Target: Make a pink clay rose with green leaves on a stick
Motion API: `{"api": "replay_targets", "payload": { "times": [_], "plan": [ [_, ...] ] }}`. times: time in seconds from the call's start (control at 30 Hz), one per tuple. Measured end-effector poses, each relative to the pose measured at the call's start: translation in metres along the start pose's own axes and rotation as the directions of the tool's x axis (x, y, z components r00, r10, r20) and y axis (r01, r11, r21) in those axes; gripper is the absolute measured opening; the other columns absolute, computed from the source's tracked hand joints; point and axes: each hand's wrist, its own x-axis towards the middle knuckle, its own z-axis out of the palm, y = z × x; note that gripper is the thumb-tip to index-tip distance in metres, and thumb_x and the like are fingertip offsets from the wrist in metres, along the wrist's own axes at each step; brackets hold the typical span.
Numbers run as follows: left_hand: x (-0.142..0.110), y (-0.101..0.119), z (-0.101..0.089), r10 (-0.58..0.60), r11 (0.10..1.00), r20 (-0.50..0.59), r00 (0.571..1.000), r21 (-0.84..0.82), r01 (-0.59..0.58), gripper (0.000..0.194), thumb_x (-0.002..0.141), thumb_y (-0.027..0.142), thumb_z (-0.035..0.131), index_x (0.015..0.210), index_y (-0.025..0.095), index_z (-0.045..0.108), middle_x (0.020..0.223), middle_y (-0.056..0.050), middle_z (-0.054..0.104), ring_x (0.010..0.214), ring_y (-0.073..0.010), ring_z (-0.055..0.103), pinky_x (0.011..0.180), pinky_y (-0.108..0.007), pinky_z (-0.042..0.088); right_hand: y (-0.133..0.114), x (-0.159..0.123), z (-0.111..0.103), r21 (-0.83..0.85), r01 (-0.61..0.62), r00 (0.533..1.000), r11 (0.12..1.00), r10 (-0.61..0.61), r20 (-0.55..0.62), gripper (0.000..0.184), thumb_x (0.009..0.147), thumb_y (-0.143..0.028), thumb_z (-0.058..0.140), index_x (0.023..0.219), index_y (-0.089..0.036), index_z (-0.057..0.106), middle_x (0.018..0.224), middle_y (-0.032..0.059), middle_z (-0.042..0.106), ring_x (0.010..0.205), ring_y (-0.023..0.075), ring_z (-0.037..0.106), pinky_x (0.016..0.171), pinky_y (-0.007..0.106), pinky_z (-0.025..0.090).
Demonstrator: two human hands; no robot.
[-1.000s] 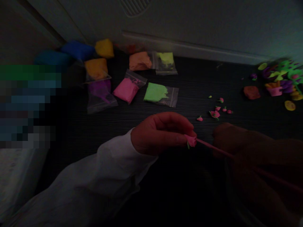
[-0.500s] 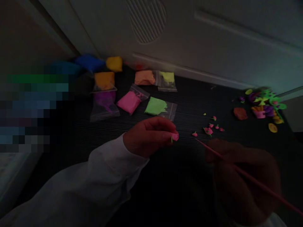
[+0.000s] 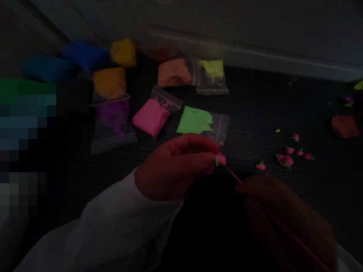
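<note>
The scene is very dark. My left hand (image 3: 176, 166), in a white sleeve, pinches a tiny pink clay bud with a green leaf (image 3: 220, 160) between thumb and fingers. My right hand (image 3: 280, 219), in deep shadow at the lower right, grips a thin pink stick (image 3: 235, 178) whose tip touches the bud. Several small pink clay buds (image 3: 285, 159) lie on the dark ribbed surface (image 3: 255, 113) to the right of my hands.
Zip bags of coloured clay lie behind my hands: green (image 3: 195, 121), pink (image 3: 151, 117), purple (image 3: 113, 117), orange (image 3: 173, 72), yellow-green (image 3: 212, 71), yellow (image 3: 123, 53) and blue (image 3: 85, 54). An orange-red lump (image 3: 344, 125) sits far right. A pale wall base (image 3: 255, 56) borders the back.
The stick's tip, apart from the bud half a second ago, now touches it again. The view has swung down and left, so the clay flower pieces at the far right have left the frame.
</note>
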Motion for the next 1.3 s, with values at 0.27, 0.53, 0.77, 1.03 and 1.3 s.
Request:
{"api": "replay_targets", "payload": {
  "times": [0.27, 0.53, 0.77, 1.03, 1.3],
  "plan": [
    [0.002, 0.001, 0.002, -0.018, 1.0, -0.001, 1.0, -0.008, 0.018, 0.011, 0.056, 0.01, 0.064, 0.064, 0.015, 0.059, 0.058, 0.002, 0.06, 0.051, -0.0056, 0.05, 0.05, -0.018, 0.04, -0.002, -0.002, 0.0, 0.041, -0.127, 0.992, 0.991, 0.128, -0.019, 0.016, 0.073, -0.014, 0.045, 0.083, -0.024, 0.053, 0.067, 0.0003, 0.058, 0.058, 0.0128, 0.055, 0.056, 0.026, 0.046],
    [0.003, -0.002, 0.001, 0.029, 0.999, -0.024, 0.999, 0.021, -0.029, 0.012, 0.06, 0.009, 0.06, 0.07, 0.015, 0.058, 0.063, 0.002, 0.06, 0.057, -0.006, 0.054, 0.056, -0.019, 0.043, 0.007, -0.005, 0.001, -0.01, -0.079, 0.994, 0.997, 0.078, -0.082, 0.009, 0.074, -0.02, 0.045, 0.08, -0.02, 0.052, 0.07, 0.0006, 0.057, 0.06, 0.0108, 0.053, 0.054, 0.023, 0.041],
    [0.006, -0.006, 0.001, 0.072, 0.997, -0.02, 0.997, 0.035, -0.071, 0.016, 0.06, 0.006, 0.059, 0.074, 0.014, 0.058, 0.064, 0.0, 0.062, 0.057, -0.007, 0.056, 0.059, -0.02, 0.045, 0.007, -0.004, 0.009, -0.053, -0.023, 0.996, 0.998, 0.018, -0.089, 0.017, 0.08, -0.025, 0.035, 0.078, -0.016, 0.049, 0.067, 0.0019, 0.056, 0.06, 0.0105, 0.052, 0.057, 0.022, 0.038],
    [0.005, -0.015, -0.005, 0.278, 0.96, -0.02, 0.96, -0.028, -0.278, 0.017, 0.063, 0.004, 0.057, 0.077, 0.014, 0.057, 0.066, -0.001, 0.062, 0.057, -0.0068, 0.055, 0.057, -0.019, 0.045, -0.003, -0.004, 0.018, -0.403, -0.053, 0.999, 0.914, 0.051, -0.016, 0.03, 0.084, -0.032, 0.022, 0.081, -0.017, 0.048, 0.069, 0.0049, 0.06, 0.066, 0.0157, 0.055, 0.062, 0.025, 0.033],
    [-0.001, -0.025, -0.01, 0.343, 0.933, -0.058, 0.938, -0.092, -0.347, 0.016, 0.065, 0.004, 0.056, 0.077, 0.015, 0.055, 0.067, 0.0, 0.062, 0.056, -0.0066, 0.055, 0.054, -0.018, 0.044, -0.003, -0.002, 0.024, -0.362, -0.191, 0.981, 0.912, 0.167, -0.095, 0.032, 0.085, -0.036, 0.019, 0.091, -0.017, 0.044, 0.072, 0.0052, 0.061, 0.067, 0.0153, 0.057, 0.058, 0.023, 0.031]
  ]
}}
